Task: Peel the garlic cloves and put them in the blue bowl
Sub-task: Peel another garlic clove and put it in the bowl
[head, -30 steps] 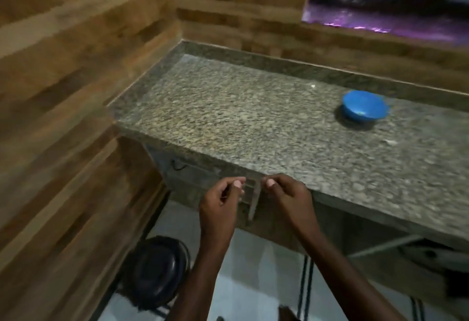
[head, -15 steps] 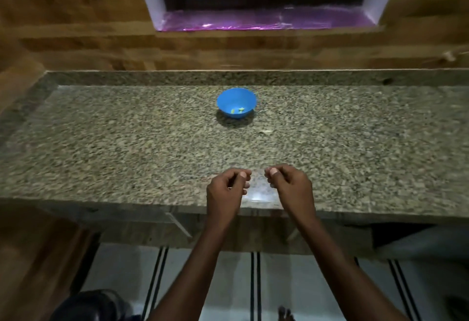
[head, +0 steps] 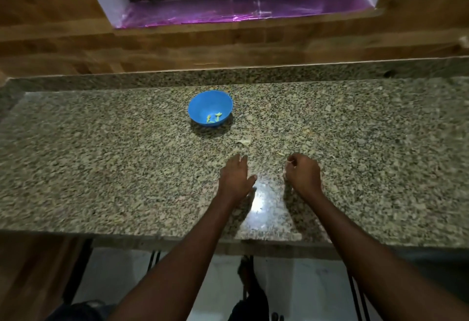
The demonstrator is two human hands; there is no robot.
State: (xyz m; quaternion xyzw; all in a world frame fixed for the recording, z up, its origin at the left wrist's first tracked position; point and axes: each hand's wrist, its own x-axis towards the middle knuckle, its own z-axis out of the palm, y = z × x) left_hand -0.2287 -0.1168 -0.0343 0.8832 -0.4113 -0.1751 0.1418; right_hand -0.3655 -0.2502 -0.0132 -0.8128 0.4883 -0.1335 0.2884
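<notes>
Risk: The small pale thing in the right hand (head: 303, 174) could slip out and get lost on the speckled grey stone desk (head: 101, 168), because the desk has the same pale spots. It could also be just dry skin and not a clove; it is too small to tell.
Another risk: The round blue plastic bowl (head: 210, 108) sits well away from both hands, toward the back of the desk. A throw from here could miss it, so the hand should go all the way over.
Left hand: The left hand (head: 234, 177) is open. Its fingers are straight and point toward the bowl. It lies low over the desk and holds nothing.
Right hand: Its fingers are curled in. A tiny pale bit shows at the fingertips, so it seems to pinch something small.
Garlic: A few little yellow-green pieces of peeled garlic (head: 214, 118) lie in the bottom of the bowl.
Skins: Thin pale scraps of garlic skin (head: 245, 140) lie on the desk between the bowl and the hands.
Whole cloves: None can be seen waiting on the desk.
</notes>
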